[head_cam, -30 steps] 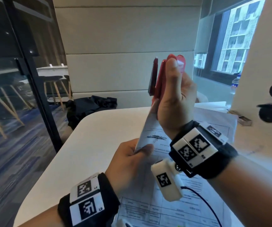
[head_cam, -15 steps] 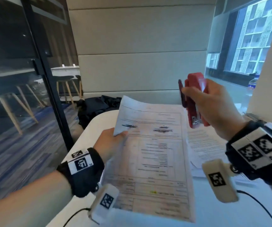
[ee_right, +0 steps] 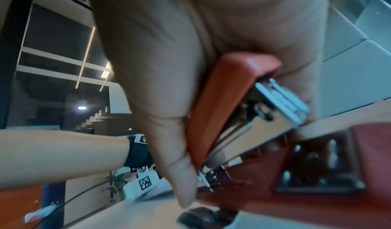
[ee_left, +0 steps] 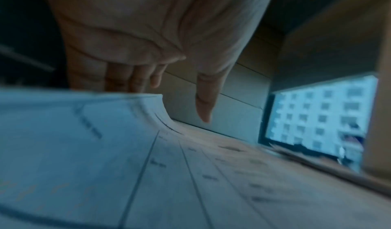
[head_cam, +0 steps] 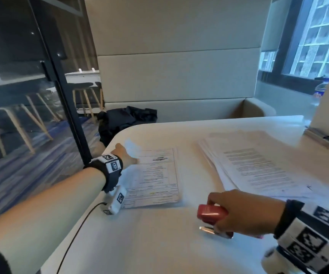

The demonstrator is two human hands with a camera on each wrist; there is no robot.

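Lower right in the head view, the right hand (head_cam: 244, 212) is wrapped around a red stapler (head_cam: 212, 214), held low at the white bench (head_cam: 159, 244). Left of centre, the left hand (head_cam: 124, 155), fingers straight and thumb lifted clear, touches the top-left corner of a printed paper set (head_cam: 155, 175). A loose paper stack (head_cam: 254, 167) lies beyond, at right.
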